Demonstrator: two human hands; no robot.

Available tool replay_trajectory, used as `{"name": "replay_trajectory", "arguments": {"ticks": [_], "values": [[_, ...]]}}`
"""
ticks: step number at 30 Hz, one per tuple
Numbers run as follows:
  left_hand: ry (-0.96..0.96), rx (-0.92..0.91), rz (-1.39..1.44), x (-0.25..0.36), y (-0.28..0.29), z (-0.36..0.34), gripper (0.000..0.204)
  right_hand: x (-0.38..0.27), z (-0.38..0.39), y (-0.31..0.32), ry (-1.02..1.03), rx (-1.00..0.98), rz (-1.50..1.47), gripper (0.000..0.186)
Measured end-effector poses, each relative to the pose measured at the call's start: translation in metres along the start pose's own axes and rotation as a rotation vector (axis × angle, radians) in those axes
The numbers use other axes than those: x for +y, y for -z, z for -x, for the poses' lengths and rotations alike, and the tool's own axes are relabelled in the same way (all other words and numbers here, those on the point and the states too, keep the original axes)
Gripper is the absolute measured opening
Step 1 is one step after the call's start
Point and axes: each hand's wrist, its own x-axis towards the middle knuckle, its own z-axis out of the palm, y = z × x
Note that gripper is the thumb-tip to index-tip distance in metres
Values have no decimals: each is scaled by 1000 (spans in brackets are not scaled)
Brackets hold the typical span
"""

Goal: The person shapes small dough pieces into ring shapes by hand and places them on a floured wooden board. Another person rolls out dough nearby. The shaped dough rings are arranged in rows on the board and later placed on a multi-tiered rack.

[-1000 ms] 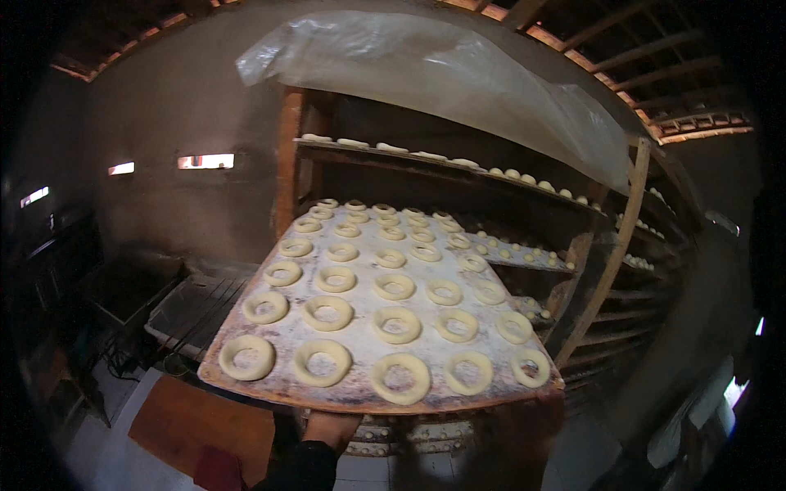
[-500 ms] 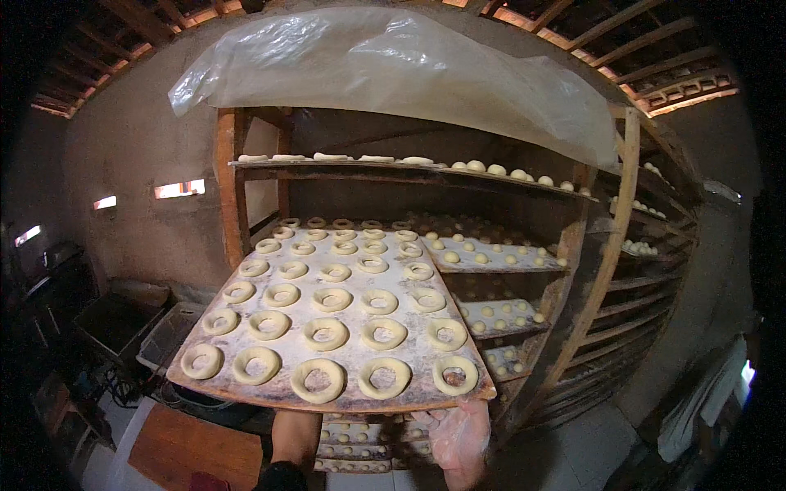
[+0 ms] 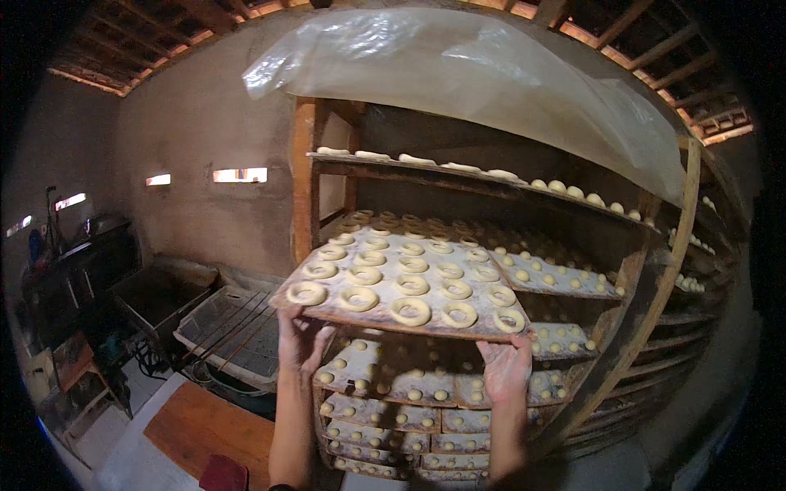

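Observation:
A floured wooden board [image 3: 385, 310] carrying several rows of pale dough rings [image 3: 410, 309] is inside the shelf rack at middle height, its front edge sticking out toward me. My left hand [image 3: 303, 342] holds the front left corner from underneath, fingers wrapped at the edge. My right hand [image 3: 506, 367], whitened with flour, holds the front right corner from below. Boards of round dough balls [image 3: 557, 278] lie beside it and on the shelves beneath. The far rows of rings sit in shadow under the upper shelf.
The wooden rack [image 3: 676, 254] has plastic sheeting [image 3: 467, 57] draped over its top. At left stand a dark cabinet [image 3: 78, 274], a deep metal bin [image 3: 164, 290] and a shallow tray [image 3: 217, 335] with rods across it. A brown board [image 3: 205, 425] lies low at bottom left.
The board of rings has moved away from me, farther into the rack. Both hands have risen in view with it, and my left hand has shifted to its left corner.

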Motion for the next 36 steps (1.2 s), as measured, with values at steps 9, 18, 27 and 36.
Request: {"name": "replay_trajectory", "arguments": {"ticks": [9,18,27,36], "values": [[64,14,-18,-13,10,-23,51,7,-48,23,12,-137,-93,50],[44,-20,-88,-12,5,-30,47,-3,-45,21,-65,-153,-56,40],[3,-37,-300,-7,-2,-31,44,-1,-42,9,-19,-91,9,44],[-8,-46,-246,-3,2,-41,41,1,-43,3,45,15,36,44]]}}
